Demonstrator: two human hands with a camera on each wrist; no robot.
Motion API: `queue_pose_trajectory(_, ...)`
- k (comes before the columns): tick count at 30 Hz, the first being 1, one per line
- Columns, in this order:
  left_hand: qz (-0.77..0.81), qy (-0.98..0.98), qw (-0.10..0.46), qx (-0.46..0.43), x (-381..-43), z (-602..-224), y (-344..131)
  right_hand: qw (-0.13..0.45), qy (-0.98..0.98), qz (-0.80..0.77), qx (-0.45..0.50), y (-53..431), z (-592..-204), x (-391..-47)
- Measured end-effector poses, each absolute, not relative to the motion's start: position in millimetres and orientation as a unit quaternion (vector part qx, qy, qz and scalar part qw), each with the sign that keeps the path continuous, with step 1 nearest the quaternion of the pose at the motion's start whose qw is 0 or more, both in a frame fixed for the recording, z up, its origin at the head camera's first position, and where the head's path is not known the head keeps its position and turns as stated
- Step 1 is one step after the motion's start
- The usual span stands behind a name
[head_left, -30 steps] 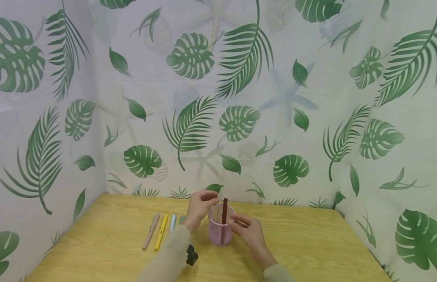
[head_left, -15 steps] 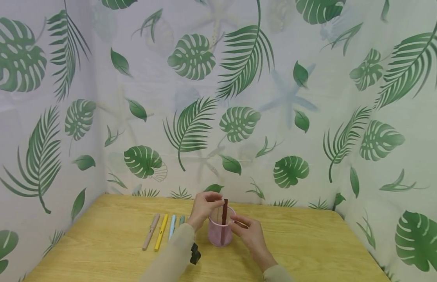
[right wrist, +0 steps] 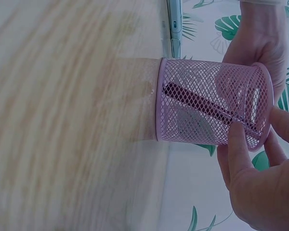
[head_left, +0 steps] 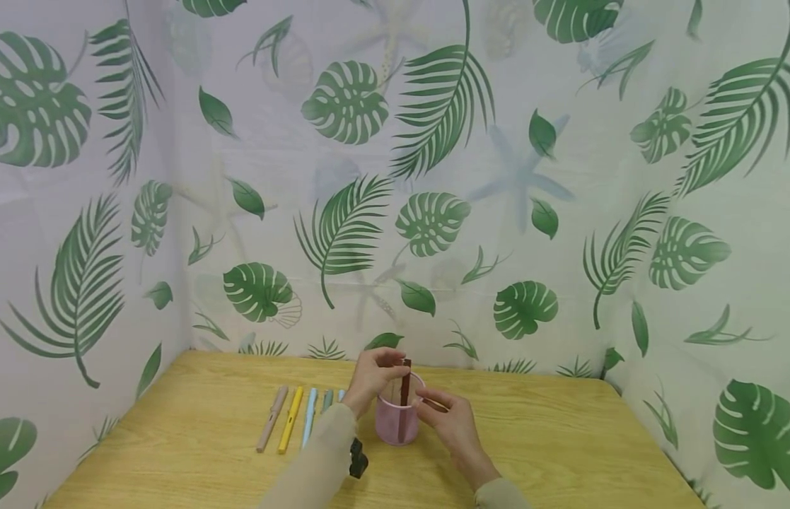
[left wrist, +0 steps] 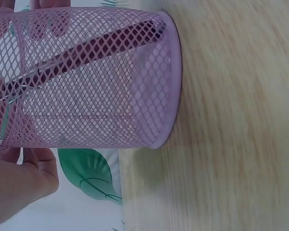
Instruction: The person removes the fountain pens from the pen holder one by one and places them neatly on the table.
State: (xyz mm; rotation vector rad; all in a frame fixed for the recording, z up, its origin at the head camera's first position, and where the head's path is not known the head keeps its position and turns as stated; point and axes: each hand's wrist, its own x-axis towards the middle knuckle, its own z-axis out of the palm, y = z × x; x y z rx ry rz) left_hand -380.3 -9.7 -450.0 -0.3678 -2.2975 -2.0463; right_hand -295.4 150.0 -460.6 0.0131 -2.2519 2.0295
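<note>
A pink mesh pen holder [head_left: 395,426] stands upright on the table. Inside it leans a dark red pen [head_left: 405,392], its lower end down at the base and its top above the rim. My left hand [head_left: 367,378] is over the holder's left side, thumb and forefinger pinching the pen's top. On the opposite side my right hand [head_left: 450,424] holds the rim between thumb and fingers. Through the mesh in the left wrist view, the pen [left wrist: 94,50] slants across the holder [left wrist: 86,110]. The right wrist view shows my right hand's [right wrist: 267,185] fingers on the holder [right wrist: 197,130].
Left of the holder several pens lie in a row: a beige one [head_left: 271,418], a yellow one [head_left: 291,420], a light blue one [head_left: 310,417] and a grey-green one [head_left: 327,400]. Another light blue pen [head_left: 341,396] is partly behind my left hand. Leaf-print sheets [head_left: 433,311] surround the wooden table [head_left: 547,452].
My left hand has moved right, from beside the holder's rim to the top of the dark red pen, uncovering more of the pens on the table. The right hand and holder stay put.
</note>
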Motion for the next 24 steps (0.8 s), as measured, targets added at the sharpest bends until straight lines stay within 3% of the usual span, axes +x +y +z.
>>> queue_pose_trajectory(11, -0.645, -0.753, 0.006, -0.132, -379.8, -449.8, -9.7, 0.052, -0.74, 0.671, 0.002, 148.5, -460.0, -294.8)
queue_pose_trajectory(24, -0.657, -0.743, 0.044, -0.122, -382.9, -444.3, -12.2, 0.049, -0.744, 0.666, 0.006, 150.3, -460.3, -295.2)
